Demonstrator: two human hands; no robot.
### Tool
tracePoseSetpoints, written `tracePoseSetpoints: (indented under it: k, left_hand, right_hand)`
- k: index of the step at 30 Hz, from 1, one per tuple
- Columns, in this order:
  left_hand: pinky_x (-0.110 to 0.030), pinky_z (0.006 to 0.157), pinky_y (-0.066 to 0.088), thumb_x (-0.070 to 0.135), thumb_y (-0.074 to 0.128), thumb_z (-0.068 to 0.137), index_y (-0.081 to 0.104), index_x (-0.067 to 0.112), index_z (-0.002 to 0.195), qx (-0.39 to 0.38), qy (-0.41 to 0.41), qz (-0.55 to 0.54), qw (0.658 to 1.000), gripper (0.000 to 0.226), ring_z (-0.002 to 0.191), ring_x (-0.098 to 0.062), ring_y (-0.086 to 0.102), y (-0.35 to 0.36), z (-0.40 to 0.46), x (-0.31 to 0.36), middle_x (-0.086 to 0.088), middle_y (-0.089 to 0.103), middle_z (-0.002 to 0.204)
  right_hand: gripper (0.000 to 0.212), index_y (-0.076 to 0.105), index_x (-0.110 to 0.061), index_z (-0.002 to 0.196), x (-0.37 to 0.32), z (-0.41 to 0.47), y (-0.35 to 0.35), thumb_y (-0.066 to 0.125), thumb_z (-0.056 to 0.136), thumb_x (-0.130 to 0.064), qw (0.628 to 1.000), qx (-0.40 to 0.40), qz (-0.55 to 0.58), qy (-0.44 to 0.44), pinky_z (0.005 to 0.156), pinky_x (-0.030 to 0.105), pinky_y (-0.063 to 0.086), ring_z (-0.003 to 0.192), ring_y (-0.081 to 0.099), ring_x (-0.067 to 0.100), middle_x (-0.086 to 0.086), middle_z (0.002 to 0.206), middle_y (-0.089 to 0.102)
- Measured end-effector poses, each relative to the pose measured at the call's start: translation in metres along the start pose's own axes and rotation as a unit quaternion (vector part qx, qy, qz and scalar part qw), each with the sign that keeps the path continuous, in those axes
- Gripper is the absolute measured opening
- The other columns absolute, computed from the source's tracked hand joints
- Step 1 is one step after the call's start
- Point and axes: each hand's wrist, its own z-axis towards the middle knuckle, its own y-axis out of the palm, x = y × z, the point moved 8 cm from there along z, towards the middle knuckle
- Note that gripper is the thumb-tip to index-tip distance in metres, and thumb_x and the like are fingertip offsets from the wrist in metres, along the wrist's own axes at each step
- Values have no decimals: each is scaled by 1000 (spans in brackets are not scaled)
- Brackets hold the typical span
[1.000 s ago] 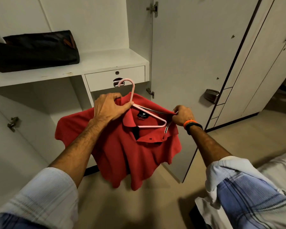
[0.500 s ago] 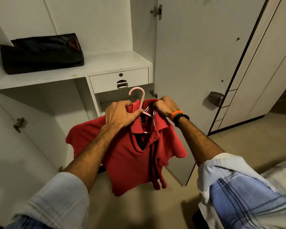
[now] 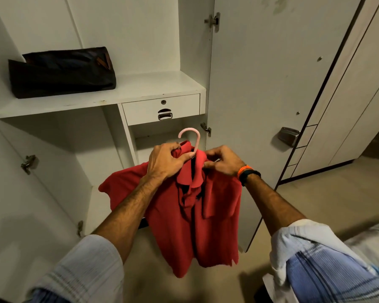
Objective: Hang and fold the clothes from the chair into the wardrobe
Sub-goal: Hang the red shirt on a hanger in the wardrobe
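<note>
1. Both grips are closed at the neck of the shirt in the middle of the frame. The left hand curls round the bunched collar and the stem of the hanger, thumb pressed to the stem. The right hand pinches red cloth just right of the collar, at the shoulder seam.

2. Wardrobe: it fills the upper left and centre of the frame, with its door swung open at centre right. No rail shows in this view, so I cannot tell where the hook will catch.

3. Shirt: it hangs in the air below the hands, clear of the floor and in front of the lower wardrobe opening. By its look it is light, soft and limp; it creases and folds wherever it is not held. One sleeve spreads to the left, while the right side is doubled over on itself. I judge the right shoulder is not yet seated on the hanger.

4. Bag: dark, on the shelf at upper left, well apart from the shirt.

5. Drawer: shut, just above the hook in the picture.

6. Hanger: thin, pale pink, probably stiff and light. Only the hook shows, above the collar. The stem is the firm place to hold; cloth alone would slide.
</note>
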Motion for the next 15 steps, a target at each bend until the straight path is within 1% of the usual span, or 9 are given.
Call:
tracePoseSetpoints:
  k: [1,2,3,5,6,8,10,12,15]
  left_hand:
    - [-31,49,29,66,71,74,57,10,63,-4,5,-8,1000,59,50,-12,34,2,0,1,-3,45,53]
    - [-33,50,31,65,70,74,57,11,63,-14,10,-20,1000,57,51,-12,36,3,0,2,-5,48,55]
    - [-32,52,35,63,71,75,61,13,66,-30,11,-37,999,52,53,-11,40,4,0,2,-3,53,57]
    - [-23,59,43,52,76,78,70,21,77,-75,5,-81,994,31,63,-6,54,4,3,0,7,65,68]
    - [-18,64,45,44,77,80,72,23,83,-92,-2,-102,990,22,69,-3,59,2,4,-3,10,69,75]
    - [-18,69,46,30,78,82,73,22,86,-113,-19,-128,985,10,72,-1,62,-2,7,-12,11,70,79]
    - [-19,70,46,22,77,84,72,22,81,-96,-24,-115,988,6,71,-2,62,-9,7,-19,11,70,76]
    - [-16,68,45,18,74,86,70,21,76,-62,-24,-92,994,10,70,0,61,-15,6,-20,13,68,74]
    - [-8,63,40,13,68,89,67,17,78,-2,-37,-104,994,11,68,5,55,-21,3,-17,13,64,73]
  right_hand:
    - [21,76,-13,105,2,1,1,72,86,-7,1000,13,-5,-1,88,34,56,86,68,9,0,98,76]
    - [17,76,-14,100,3,-1,1,71,86,-5,999,33,8,0,88,34,56,85,68,11,0,95,76]
    - [18,76,-16,94,5,-2,0,70,85,-2,998,57,28,1,88,33,56,84,67,11,-1,91,75]
    - [29,74,-26,83,11,-7,-8,69,82,3,993,104,60,4,88,34,54,82,64,10,-5,85,73]
    - [32,73,-28,80,13,-8,-11,69,81,3,991,114,65,4,88,35,54,81,64,10,-5,84,72]
    - [31,74,-26,81,16,-8,-16,69,80,5,991,113,67,5,89,37,55,81,64,11,-2,84,73]
    - [28,74,-20,84,14,-9,-16,69,80,6,992,105,69,5,89,37,55,82,65,12,2,87,74]
    - [27,74,-22,84,11,-8,-15,69,82,4,994,97,57,2,89,35,56,83,67,13,1,87,74]
    - [23,75,-26,81,13,-5,-13,71,81,-3,995,90,43,9,89,39,56,87,70,21,-1,87,75]
